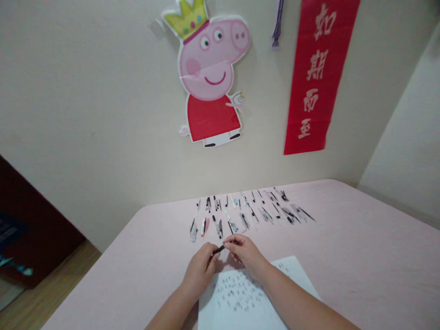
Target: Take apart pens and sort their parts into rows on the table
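Both hands meet just above the top edge of a white sheet of paper covered in small handwritten marks. My left hand and my right hand are each pinched on one end of a thin black pen, held level between them. Beyond the hands, several pens and pen parts lie spread in two rough rows on the pink table.
The table stands against a cream wall with a cartoon pig cutout and a red banner with gold characters. A dark cabinet and wooden floor are at the left.
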The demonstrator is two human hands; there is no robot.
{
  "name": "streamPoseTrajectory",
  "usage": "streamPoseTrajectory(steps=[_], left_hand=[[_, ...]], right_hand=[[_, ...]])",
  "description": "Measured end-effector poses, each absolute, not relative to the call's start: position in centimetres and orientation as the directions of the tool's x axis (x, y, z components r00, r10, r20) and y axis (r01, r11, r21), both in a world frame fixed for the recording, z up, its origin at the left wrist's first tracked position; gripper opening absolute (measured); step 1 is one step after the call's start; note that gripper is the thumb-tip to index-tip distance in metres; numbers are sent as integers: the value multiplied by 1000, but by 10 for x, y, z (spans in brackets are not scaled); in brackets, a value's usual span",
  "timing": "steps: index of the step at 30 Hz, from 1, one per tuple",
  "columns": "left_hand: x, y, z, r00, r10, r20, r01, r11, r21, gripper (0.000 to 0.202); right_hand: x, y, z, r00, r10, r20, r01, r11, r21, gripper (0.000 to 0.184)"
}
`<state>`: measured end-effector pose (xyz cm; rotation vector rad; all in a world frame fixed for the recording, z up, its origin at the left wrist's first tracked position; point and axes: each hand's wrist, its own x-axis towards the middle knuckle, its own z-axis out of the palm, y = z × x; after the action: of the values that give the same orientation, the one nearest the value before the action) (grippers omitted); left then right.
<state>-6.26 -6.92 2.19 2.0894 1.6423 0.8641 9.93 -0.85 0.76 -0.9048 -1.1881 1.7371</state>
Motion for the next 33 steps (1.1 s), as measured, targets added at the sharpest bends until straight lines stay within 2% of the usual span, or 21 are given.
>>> streamPoseTrajectory(steps=[3,7,9,13,19,26,33], left_hand=[[-63,-70,23,156,962,224,745,-263,612,24],[-64,-71,22,78,979,188,795,-175,581,20],[-64,-71,23,100,974,204,814,-198,547,14],[-64,-71,27,171,956,237,796,-276,538,23],[-65,-71,25,92,968,232,811,-208,547,15],[-64,-70,33,166,948,270,801,-290,523,27],[-68,-68,23,110,958,264,801,-243,547,20]], right_hand=[[99,-8,7,-391,915,-98,-232,-201,-952,36],[100,-8,7,-388,917,-89,-227,-189,-955,36],[100,-8,7,-385,918,-96,-227,-195,-954,35],[100,-7,8,-376,920,-110,-237,-210,-948,34],[100,-8,10,-379,920,-97,-256,-204,-945,33],[98,-3,1,-344,933,-106,-330,-225,-917,35],[101,-2,8,-291,949,-124,-436,-247,-865,35]])
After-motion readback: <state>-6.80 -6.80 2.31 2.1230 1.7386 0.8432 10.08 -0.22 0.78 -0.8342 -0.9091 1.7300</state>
